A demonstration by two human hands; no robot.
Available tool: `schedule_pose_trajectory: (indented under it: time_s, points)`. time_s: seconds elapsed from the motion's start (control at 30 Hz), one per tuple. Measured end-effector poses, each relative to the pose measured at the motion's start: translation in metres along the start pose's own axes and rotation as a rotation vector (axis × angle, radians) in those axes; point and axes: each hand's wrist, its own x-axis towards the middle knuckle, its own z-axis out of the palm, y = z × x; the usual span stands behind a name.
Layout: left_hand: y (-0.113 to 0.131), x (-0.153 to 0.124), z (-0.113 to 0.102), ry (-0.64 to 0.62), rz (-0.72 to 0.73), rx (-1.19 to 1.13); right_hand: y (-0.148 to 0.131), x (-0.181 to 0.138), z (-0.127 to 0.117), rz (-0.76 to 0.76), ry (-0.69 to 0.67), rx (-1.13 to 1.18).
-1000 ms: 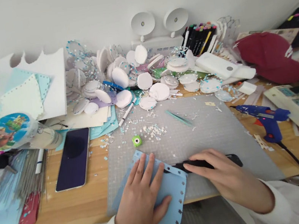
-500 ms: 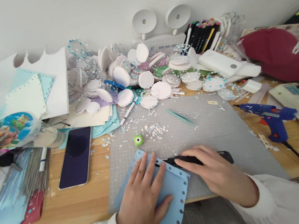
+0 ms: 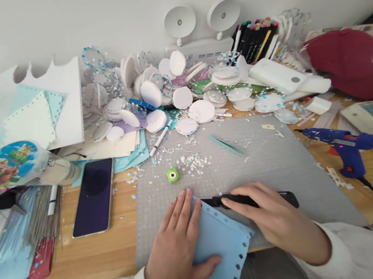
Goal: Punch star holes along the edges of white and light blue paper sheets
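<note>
My left hand (image 3: 178, 246) lies flat with fingers stretched over a light blue sheet of paper (image 3: 219, 244), its edges punched with small flower-shaped holes. Along the sheet's top edge runs a folded strip, and the lower part hangs past the table edge. My right hand (image 3: 276, 220) is closed round a black utility knife (image 3: 243, 199), which lies level on the mat. The knife's front end points left and meets the fold; the blade itself is hard to make out. Just beyond my left fingertips sits a small green flower punch (image 3: 172, 175).
The grey cutting mat (image 3: 268, 154) carries punched confetti, teal tweezers (image 3: 227, 146) and a white pen (image 3: 160, 137). White discs (image 3: 201, 111) are heaped behind it. A phone (image 3: 93, 196) lies left; a blue glue gun (image 3: 344, 145) with its cord lies right.
The blue sheet has shifted right and turned slightly. More of its fold now shows beside my left fingers. My right hand and the knife have edged a little to the right.
</note>
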Motion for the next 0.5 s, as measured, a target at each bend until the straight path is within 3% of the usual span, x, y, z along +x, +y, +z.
schedule_pose_trajectory:
  time_s: [0.3, 0.5]
  points:
    - [0.0, -0.001, 0.0, 0.017, 0.037, 0.003, -0.001, 0.044, 0.013, -0.017, 0.025, 0.0]
    - [-0.003, -0.004, 0.002, 0.091, 0.091, -0.008, 0.01, 0.024, -0.002, -0.035, 0.091, -0.006]
